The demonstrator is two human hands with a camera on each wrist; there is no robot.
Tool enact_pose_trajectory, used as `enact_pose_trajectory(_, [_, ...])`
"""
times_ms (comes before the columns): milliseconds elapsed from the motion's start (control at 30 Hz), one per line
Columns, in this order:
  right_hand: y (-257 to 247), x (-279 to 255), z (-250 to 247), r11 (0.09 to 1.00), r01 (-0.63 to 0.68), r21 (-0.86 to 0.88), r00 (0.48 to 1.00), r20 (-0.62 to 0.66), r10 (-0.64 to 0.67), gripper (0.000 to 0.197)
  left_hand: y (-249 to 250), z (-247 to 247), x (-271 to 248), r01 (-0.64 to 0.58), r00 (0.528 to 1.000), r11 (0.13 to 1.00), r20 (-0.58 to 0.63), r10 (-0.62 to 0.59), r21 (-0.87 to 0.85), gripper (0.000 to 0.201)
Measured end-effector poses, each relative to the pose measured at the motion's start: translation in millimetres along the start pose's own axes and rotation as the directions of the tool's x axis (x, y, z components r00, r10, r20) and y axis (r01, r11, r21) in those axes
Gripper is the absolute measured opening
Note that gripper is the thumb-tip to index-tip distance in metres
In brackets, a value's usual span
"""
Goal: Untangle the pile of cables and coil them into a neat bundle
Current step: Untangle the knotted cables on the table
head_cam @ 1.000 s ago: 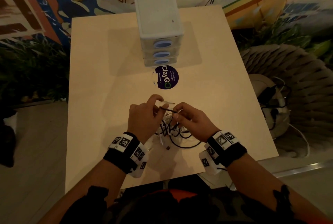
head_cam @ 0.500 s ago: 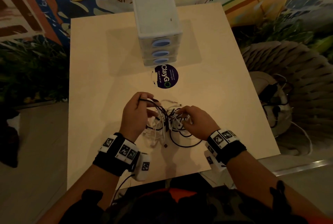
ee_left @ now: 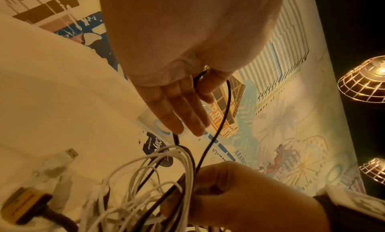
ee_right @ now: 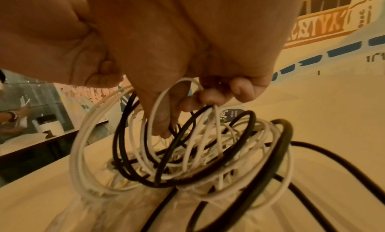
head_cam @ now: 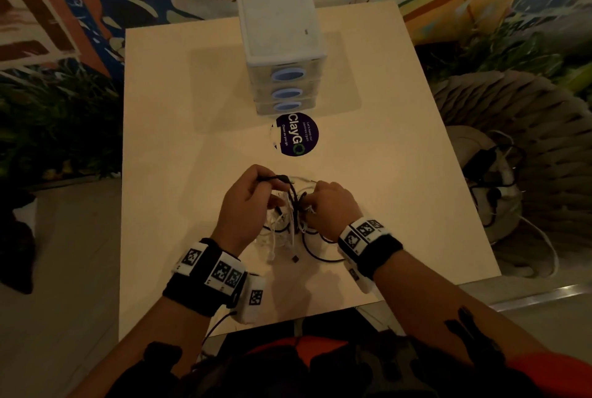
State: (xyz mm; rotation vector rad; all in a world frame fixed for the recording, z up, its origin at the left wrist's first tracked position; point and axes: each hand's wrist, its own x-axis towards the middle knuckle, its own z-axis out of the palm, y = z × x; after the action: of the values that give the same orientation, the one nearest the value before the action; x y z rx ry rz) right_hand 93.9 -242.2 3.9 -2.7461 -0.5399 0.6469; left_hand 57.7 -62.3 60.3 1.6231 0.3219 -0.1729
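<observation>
Cables (head_cam: 290,224) sit tangled on the table (head_cam: 179,147), near edge. Your left hand (head_cam: 248,202) pinches a black cable (ee_left: 220,120) near its plug; your right hand (head_cam: 331,208) curls round the loops. Light, limp, snag-prone: grip near plugs and feed ends through.

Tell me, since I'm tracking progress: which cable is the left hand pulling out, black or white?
The black cable: the left hand pinches its end; the white cables stay looped in the right hand.
</observation>
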Motion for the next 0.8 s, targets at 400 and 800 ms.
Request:
enact_pose_trajectory(400, [15,-12,-22,0.973,0.049,0.227,0.96,-0.28,0.017,0.025,-31,19,7,-0.204,0.979,0.729,0.129,0.159,0.653,0.062])
enact_pose_trajectory(800, [37,-17,-24,0.728,0.064,0.683,0.973,-0.205,0.107,0.022,-50,19,30,-0.24,0.954,0.534,0.096,0.283,0.811,0.021])
